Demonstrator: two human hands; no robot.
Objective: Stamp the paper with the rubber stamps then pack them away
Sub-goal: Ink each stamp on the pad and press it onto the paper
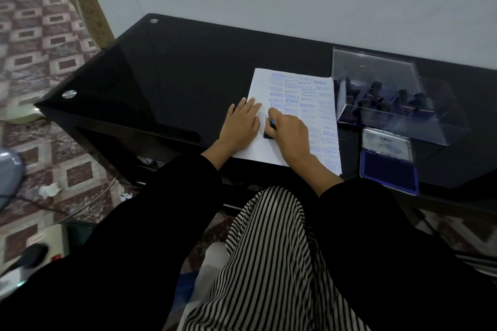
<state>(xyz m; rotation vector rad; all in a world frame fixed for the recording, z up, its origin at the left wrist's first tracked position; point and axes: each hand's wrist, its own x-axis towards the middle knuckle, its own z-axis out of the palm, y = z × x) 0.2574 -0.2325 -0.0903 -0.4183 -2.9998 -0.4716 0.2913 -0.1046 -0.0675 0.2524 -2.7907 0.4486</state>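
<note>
Head view: the paper [317, 105] lies on the black glass counter [174, 75], with its near edge at the counter's front edge and its right edge just beside a clear box [403, 129]. Most of the sheet is covered in blue prints, and only a strip along the lower left is bare. The rubber stamp [268, 135] stands on that strip. Left of the sheet the counter is open out to its corner. On the right, the box and the open ink pad [390, 177] in front of it take up the room.

Only the stamp's dark lower end and a bit of blue show, because the fingers cover the rest. The stamps [376, 101] in the box are dim shapes behind plastic, and many of the prints are too blurred to read.

The left hand [240, 122] lies flat with straight fingers on the paper's left edge. The right hand [291, 133] is curled over the stamp and pinches it from above. Both black sleeves reach in from below.
</note>
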